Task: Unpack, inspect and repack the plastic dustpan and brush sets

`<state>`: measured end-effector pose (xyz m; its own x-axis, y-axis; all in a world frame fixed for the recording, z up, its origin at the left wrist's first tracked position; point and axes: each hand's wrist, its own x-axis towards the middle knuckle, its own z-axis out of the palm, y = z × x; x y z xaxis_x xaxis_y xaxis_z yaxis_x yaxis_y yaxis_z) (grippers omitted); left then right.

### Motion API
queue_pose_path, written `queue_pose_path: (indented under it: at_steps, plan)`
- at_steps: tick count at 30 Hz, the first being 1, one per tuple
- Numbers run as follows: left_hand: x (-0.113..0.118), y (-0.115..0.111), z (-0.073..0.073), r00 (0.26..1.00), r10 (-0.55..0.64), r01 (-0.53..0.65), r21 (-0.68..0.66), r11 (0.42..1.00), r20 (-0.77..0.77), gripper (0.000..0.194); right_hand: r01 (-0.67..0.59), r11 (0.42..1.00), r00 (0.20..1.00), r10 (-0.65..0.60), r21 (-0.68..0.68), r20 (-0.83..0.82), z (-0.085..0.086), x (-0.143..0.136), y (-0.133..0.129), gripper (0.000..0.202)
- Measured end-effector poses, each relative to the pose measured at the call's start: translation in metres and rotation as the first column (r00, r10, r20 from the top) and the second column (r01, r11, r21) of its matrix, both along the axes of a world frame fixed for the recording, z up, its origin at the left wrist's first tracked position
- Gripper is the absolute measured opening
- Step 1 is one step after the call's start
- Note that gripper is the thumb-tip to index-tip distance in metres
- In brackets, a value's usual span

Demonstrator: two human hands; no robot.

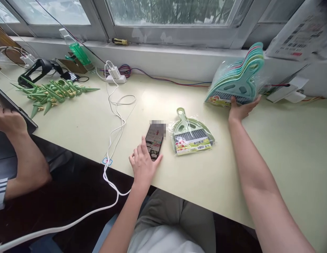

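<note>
On the table (81,121), open left hand (143,162) touches phone (155,140); open right hand (241,110) touches dustpans (241,78).

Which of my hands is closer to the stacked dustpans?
Your right. The right hand touches the bottom of the stacked dustpans; the left hand is well off to their left and nearer you, at the phone.

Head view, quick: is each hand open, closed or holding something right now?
Left hand: open, touching the phone.
Right hand: open, against the bottom of the dustpan stack; whether it bears weight cannot be told.
</note>
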<state>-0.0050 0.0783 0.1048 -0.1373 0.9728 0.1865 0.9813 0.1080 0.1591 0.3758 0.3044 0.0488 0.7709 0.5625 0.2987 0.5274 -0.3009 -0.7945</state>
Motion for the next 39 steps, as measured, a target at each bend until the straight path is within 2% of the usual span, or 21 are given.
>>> queue_pose_path:
  at_steps: [5,11,18,21,26,29,35,39]
  plan:
    - [-0.01,-0.042,0.003,0.998,-0.051,0.049,-0.038,0.998,-0.048,0.091,-0.059,0.994,0.998,0.057,0.087,0.03,-0.016,0.02,0.013,0.09]
    - [-0.026,-0.058,0.004,0.993,-0.114,0.115,-0.068,0.991,0.021,0.088,-0.182,0.956,0.982,0.166,0.231,0.086,-0.03,0.037,0.02,0.075]
    - [-0.042,-0.048,0.011,0.983,-0.105,0.111,-0.034,0.993,0.15,0.07,-0.26,0.911,0.966,0.245,0.321,0.086,-0.039,0.05,0.026,0.075]
    - [-0.045,-0.041,0.011,0.981,-0.131,0.135,-0.018,0.991,0.146,0.064,-0.185,0.934,0.983,0.171,0.307,0.072,-0.041,0.058,0.03,0.058]
    - [-0.044,-0.031,0.009,0.979,-0.181,0.18,0.027,0.983,0.095,0.058,0.007,0.94,0.99,-0.056,0.342,0.132,-0.039,0.065,0.027,0.041]
    - [-0.042,-0.026,0.008,0.964,-0.235,0.232,0.041,0.972,0.121,0.055,0.013,0.946,0.984,-0.07,0.325,0.164,-0.037,0.065,0.025,0.033]
    - [-0.039,-0.018,0.004,0.94,-0.331,0.327,0.056,0.943,0.079,0.05,0.023,0.938,0.991,-0.067,0.346,0.116,-0.034,0.062,0.025,0.036]
    - [-0.036,-0.015,0.0,0.928,-0.369,0.366,0.05,0.929,0.05,0.049,0.026,0.934,0.98,-0.095,0.357,0.176,-0.027,0.055,0.02,0.033]
